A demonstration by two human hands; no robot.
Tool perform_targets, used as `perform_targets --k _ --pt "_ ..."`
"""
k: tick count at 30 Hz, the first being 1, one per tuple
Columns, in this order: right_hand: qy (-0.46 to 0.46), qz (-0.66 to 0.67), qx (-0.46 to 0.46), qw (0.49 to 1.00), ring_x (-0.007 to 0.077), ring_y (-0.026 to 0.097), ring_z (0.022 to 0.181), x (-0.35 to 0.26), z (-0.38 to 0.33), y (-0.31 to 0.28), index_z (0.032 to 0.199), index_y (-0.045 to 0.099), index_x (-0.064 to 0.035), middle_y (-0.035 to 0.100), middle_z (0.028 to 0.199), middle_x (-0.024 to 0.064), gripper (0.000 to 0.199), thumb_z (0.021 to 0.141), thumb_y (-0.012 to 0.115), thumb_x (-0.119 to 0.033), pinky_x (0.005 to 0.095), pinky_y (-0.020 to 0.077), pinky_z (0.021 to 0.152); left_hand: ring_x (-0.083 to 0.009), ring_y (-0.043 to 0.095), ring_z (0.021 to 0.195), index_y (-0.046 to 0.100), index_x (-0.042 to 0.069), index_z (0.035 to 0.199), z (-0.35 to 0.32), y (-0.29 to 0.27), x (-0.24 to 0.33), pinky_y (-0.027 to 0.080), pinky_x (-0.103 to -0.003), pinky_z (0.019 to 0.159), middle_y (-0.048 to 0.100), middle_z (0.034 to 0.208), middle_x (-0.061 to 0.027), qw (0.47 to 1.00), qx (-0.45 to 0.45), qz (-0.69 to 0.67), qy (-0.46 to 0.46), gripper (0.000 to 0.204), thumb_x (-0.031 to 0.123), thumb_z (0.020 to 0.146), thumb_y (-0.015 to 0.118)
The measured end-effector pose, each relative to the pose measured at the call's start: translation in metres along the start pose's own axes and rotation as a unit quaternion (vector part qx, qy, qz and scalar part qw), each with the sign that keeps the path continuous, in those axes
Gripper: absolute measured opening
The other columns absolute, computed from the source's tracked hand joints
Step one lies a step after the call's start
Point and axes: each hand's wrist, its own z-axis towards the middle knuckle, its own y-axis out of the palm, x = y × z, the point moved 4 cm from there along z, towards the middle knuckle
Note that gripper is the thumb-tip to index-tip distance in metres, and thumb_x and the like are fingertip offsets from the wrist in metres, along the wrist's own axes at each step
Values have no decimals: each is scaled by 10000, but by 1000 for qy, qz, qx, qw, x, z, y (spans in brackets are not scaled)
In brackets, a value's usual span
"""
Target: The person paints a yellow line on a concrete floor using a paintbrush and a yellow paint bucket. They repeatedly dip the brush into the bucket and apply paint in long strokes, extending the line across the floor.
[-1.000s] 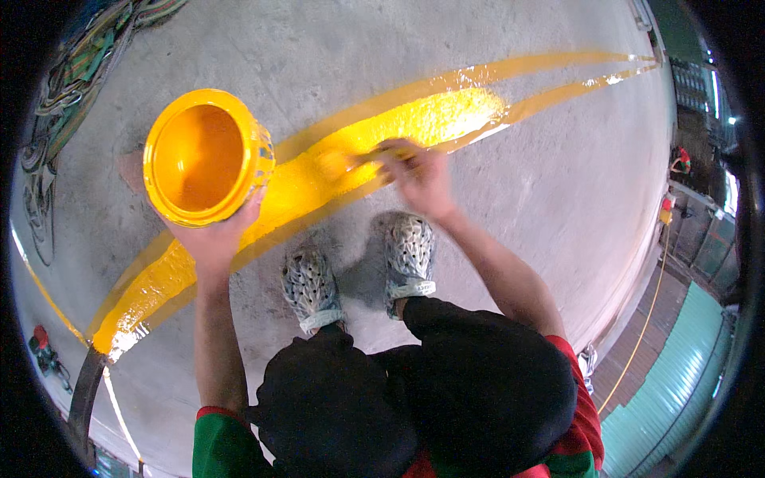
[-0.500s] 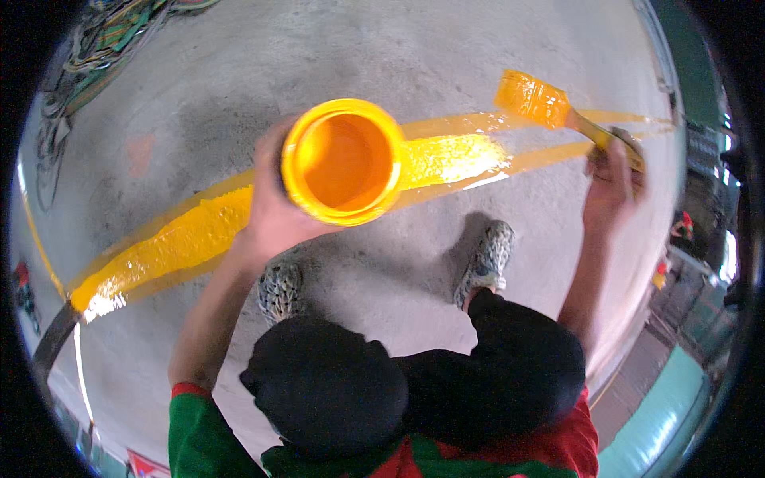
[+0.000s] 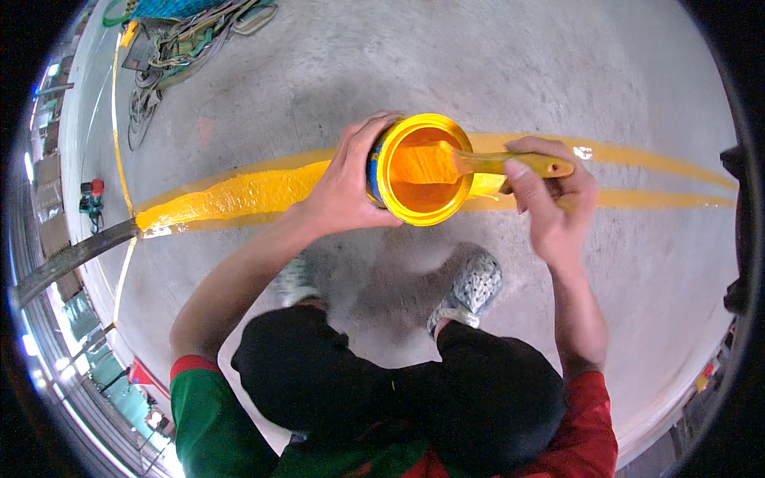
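Paintbrush [image 3: 478, 162] is sitting between the thumb and curled fingers of the right hand [image 3: 558, 199], which I, from afar, am seeing grip it; the left hand [image 3: 343, 187] is curving wide around the side of the paint can [image 3: 422, 217]. Unlike the earlier frame, with the brush off to the right, it is now reaching into the can's mouth, its head looking thickly coated yellow-orange.
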Motion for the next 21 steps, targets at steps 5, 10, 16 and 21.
perform_targets --k 5,10,16,21 --pt "132 243 107 955 109 528 601 68 -21 -64 1002 630 35 593 780 58 168 884 626 -83 234 391 482 -388 394 1277 290 37 1394 -4 41 0 342 -471 1079 392 1383 -191 996 -26 -25 -87 1128 216 483 931" --pt "163 255 217 928 103 512 618 157 -44 -117 1000 625 47 588 794 55 169 891 617 -82 248 390 512 -365 412 1271 305 42 1392 -32 86 -39 337 -460 1076 400 1382 -184 981 -22 -15 -192 1118 231 482 927" --pt "139 -10 230 963 105 566 656 214 -46 -130 1007 647 35 641 791 59 188 898 644 -118 257 462 580 -309 423 1273 268 3 1385 -60 99 -56 348 -420 1066 405 1362 -178 967 61 15 -247 1146 307 504 934" --pt "-44 -441 309 841 225 678 761 178 -45 -181 1037 657 -56 692 890 125 180 858 655 -65 333 547 666 -275 447 1251 215 19 1389 -68 83 -46 342 -411 1061 414 1350 -156 965 112 62 -230 1137 287 543 927"
